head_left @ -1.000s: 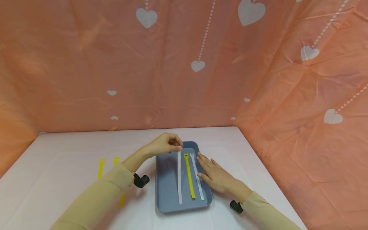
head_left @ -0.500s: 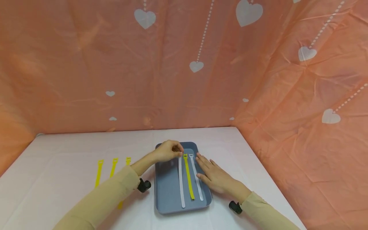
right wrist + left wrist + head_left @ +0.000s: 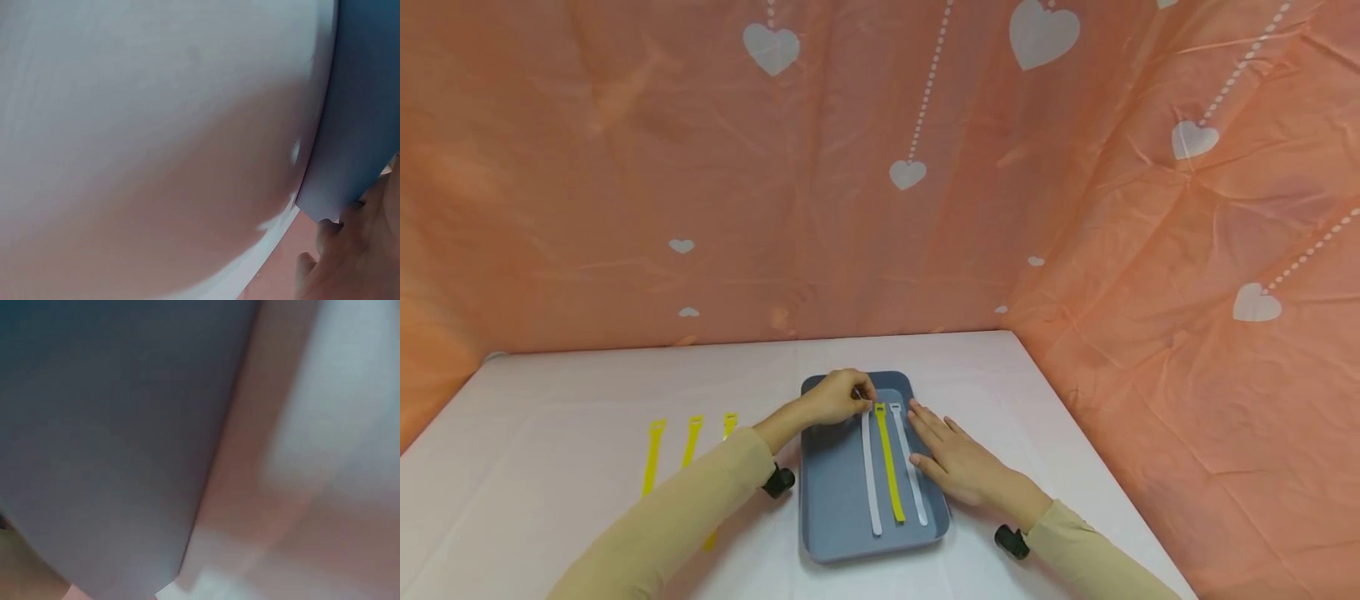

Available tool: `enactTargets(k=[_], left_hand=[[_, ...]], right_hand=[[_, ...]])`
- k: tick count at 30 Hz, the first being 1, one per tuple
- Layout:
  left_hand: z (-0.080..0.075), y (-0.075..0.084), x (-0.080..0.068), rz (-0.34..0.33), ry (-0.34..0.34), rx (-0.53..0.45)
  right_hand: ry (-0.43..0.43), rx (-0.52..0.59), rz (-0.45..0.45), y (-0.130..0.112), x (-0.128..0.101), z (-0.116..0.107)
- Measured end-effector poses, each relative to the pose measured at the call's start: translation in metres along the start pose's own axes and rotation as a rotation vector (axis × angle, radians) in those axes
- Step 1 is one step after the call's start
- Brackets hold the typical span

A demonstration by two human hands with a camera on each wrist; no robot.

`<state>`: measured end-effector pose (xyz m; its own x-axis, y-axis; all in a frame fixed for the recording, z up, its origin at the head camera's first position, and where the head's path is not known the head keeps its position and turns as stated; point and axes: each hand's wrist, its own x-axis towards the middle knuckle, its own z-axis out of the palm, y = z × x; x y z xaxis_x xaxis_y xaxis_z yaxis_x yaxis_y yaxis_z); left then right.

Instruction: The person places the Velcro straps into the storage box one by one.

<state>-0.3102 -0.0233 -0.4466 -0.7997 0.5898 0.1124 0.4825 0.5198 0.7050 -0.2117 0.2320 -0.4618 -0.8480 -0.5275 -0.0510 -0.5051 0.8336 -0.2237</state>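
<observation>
Your left hand pinches the far end of the left white strap with curled fingertips, laying it flat in the grey tray parallel to its neighbours, while your right hand rests with fingers straight over the tray's right edge, seemingly to steady the tray. Inside the tray you have three straps side by side: the pinched white one on the left, a yellow strap in the middle and another white strap on the right. Left of the tray, three more yellow straps lie in a row on the tabletop, one partly hidden by your sleeve.
</observation>
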Motion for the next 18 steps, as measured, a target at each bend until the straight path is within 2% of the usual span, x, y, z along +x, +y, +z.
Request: enactTargets(k=[9,18], left_hand=[[0.009,-0.009,0.004,0.020,-0.009,0.010],[0.018,-0.014,0.007,-0.030,0.011,0.037]], right_hand=[[0.003,0.012,-0.003,-0.002,-0.001,-0.002],[0.002,0.017,0.003,-0.002,0.000,-0.001]])
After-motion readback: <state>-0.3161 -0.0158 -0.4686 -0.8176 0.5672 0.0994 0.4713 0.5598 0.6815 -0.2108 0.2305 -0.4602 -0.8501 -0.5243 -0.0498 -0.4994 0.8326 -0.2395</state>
